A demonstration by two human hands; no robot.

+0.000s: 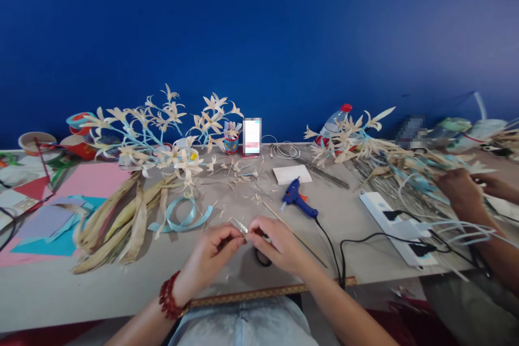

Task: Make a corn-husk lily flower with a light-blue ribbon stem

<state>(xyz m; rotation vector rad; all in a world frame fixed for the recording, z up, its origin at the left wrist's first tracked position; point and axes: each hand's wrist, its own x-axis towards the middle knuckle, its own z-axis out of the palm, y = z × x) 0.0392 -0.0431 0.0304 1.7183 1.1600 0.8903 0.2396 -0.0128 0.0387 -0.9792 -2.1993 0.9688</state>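
Note:
My two hands meet over the grey table (227, 281) near its front edge. My right hand (278, 246) is closed around small scissors (240, 225); their metal blades point up-left and a black handle loop shows under the palm. My left hand (211, 254), with a red bead bracelet (168, 297) on the wrist, pinches a small scrap right at the blades; I cannot make out what the scrap is. A thin stick (300, 243) lies slanted just to the right of my right hand.
A blue glue gun (298, 200), white paper (292, 174) and a power strip (395, 227) with black cables lie to the right. Dried husks (117, 221), a light-blue ribbon (182, 219), husk flowers (162, 124) and coloured paper (60, 221) are to the left. Another person's hand (462, 189) works at far right.

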